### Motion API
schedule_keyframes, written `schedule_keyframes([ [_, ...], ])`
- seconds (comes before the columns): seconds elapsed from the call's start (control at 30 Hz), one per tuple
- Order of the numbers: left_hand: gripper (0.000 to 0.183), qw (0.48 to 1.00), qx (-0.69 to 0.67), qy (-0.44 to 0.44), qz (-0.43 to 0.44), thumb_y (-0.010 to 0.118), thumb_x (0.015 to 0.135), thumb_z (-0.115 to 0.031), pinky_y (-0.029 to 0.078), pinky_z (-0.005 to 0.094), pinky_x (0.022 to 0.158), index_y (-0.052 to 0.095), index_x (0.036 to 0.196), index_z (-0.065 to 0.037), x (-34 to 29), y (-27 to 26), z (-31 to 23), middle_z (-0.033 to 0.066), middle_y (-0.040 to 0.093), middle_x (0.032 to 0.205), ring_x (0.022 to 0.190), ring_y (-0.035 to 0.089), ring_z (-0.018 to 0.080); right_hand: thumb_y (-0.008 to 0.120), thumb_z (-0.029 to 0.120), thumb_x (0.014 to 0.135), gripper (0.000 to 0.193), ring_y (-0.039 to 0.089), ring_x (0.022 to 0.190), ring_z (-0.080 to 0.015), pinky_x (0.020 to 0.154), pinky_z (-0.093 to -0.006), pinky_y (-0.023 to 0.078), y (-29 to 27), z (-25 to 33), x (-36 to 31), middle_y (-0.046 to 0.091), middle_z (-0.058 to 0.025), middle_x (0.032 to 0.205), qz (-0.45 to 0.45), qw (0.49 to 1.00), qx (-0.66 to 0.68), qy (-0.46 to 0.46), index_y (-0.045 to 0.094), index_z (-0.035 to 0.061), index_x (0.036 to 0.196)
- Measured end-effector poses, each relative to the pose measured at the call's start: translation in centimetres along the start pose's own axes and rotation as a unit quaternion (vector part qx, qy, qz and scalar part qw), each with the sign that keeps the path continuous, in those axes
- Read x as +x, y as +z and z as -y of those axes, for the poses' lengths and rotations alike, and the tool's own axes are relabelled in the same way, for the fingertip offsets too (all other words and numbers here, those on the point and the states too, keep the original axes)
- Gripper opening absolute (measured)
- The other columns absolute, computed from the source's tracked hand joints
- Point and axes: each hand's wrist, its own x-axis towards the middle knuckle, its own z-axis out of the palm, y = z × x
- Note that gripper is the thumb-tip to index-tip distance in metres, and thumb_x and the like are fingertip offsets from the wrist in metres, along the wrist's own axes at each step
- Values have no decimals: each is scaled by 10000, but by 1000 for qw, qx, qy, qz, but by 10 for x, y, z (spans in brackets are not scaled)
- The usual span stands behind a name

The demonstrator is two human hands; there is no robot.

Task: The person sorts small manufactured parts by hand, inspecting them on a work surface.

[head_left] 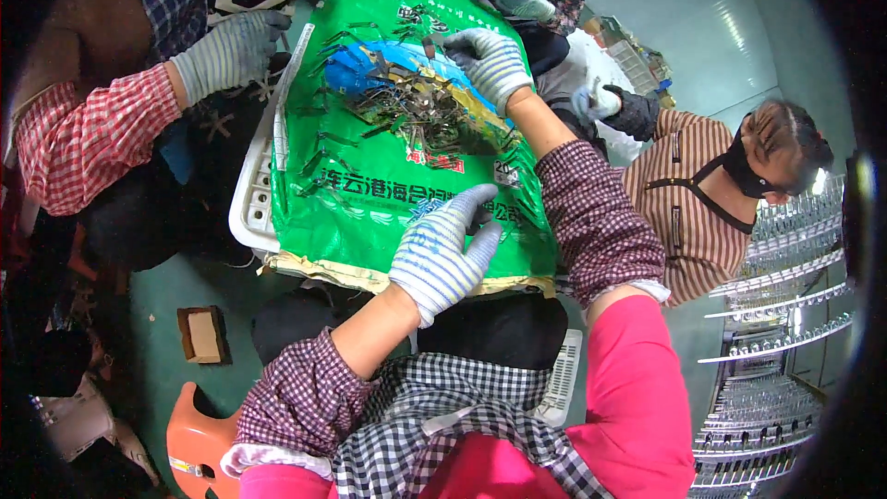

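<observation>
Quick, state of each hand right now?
Left hand: partly open over the green sack; nothing visible in its grip.
Right hand: curled near the small dark pieces; can't tell whether its grip holds one.

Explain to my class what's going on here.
The person's gloved right hand is at a heap of small, dark, metallic-looking pieces on a green sack; whether it grips one is unclear. The gloved left hand is over the sack's near part. A white plastic crate shows at the sack's left edge. A co-worker's gloved hand is farther left.

Sm dk pcs (416, 113), pile atop grn sack (370, 245)
</observation>
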Motion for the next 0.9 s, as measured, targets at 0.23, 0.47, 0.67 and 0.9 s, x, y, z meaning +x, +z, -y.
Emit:
schedule_keyframes([
  [0.23, 375, 999, -38, -23, -5, 604, 820, -119, 460, 278, 819, 517, 1164, 5, 4, 4, 7, 116, 615, 983, 889, 575, 153, 640, 48, 808, 138, 572, 766, -89, 719, -251, 484, -3, 0, -19, 652, -37, 854, -29, 959, 275, 68, 627, 2, 937],
  [0.47, 377, 948, -214, -41, -231, 626, 818, -126, 444, 273, 795, 504, 1148, 12, 22, -19, 13, 73, 568, 995, 878, 524, 146, 639, 105, 820, 171, 566, 762, -102, 730, -273, 484, -46, 42, -59, 646, -53, 841, 40, 916, 384, 108, 616, -14, 940],
  [0.67, 474, 925, -348, -117, -97, 624, 832, -259, 472, 232, 543, 481, 1187, 21, 15, -35, 3, 81, 623, 946, 709, 592, 134, 658, 125, 807, 173, 557, 755, -85, 709, -270, 483, -81, 83, -90, 641, -42, 804, 132, 907, 385, 110, 635, -16, 903],
  [0.9, 337, 881, -440, -165, 43, 639, 795, -178, 476, 225, 500, 565, 1063, 13, 11, -33, 6, 56, 631, 799, 637, 583, 124, 686, 163, 788, 206, 564, 738, -81, 694, -260, 480, -93, 95, -98, 643, -37, 782, 147, 912, 362, 123, 652, -15, 886],
])
